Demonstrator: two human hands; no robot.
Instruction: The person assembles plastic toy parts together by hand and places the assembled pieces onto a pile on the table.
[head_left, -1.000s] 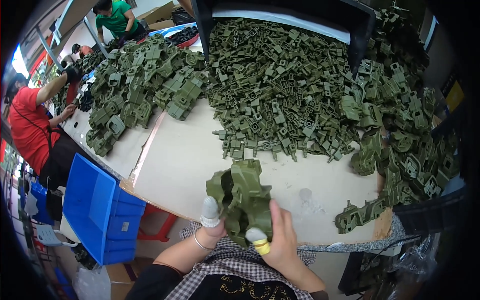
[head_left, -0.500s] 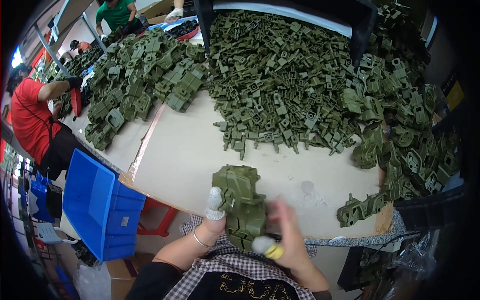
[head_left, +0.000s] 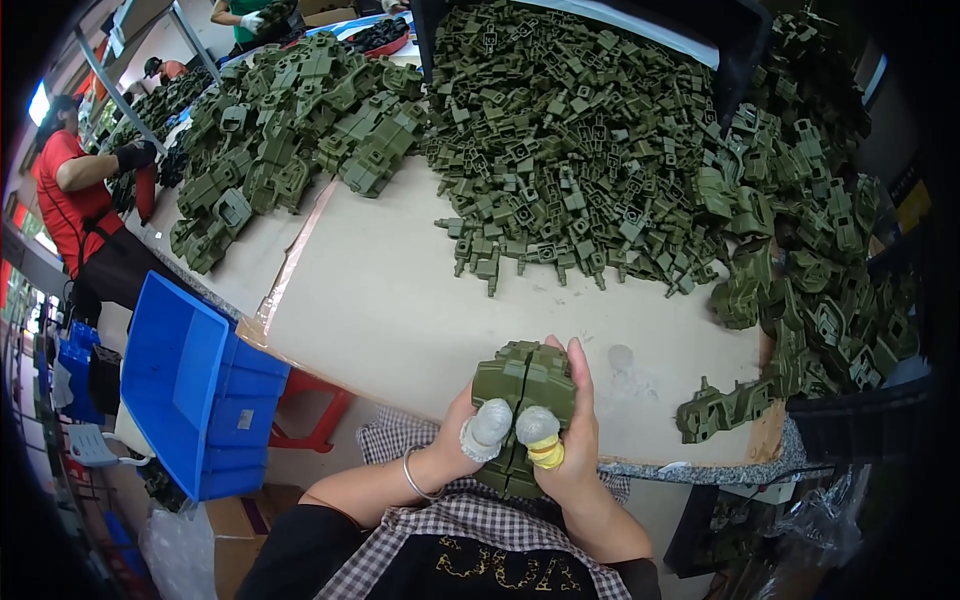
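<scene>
Close in front of my apron I hold an olive-green moulded plastic vehicle body, with a dark seam running lengthwise down its middle. My left hand is closed on its left side, the white-wrapped thumb lying on top. From the right side my right hand grips the same body; its thumb has a pale cover and a yellow band. The fingers under the body are hidden. Beyond my hands spreads a large pile of small olive-green plastic parts.
Larger green shells lie heaped at the left and the right. A single green shell rests near the right edge of the table. Left of the table are a blue bin, a red stool and a co-worker in red.
My right hand, blurred and apart before, has closed on the body's right side. The body has turned and moved slightly right, its seam now facing up. The co-worker's arm at the left has lowered.
</scene>
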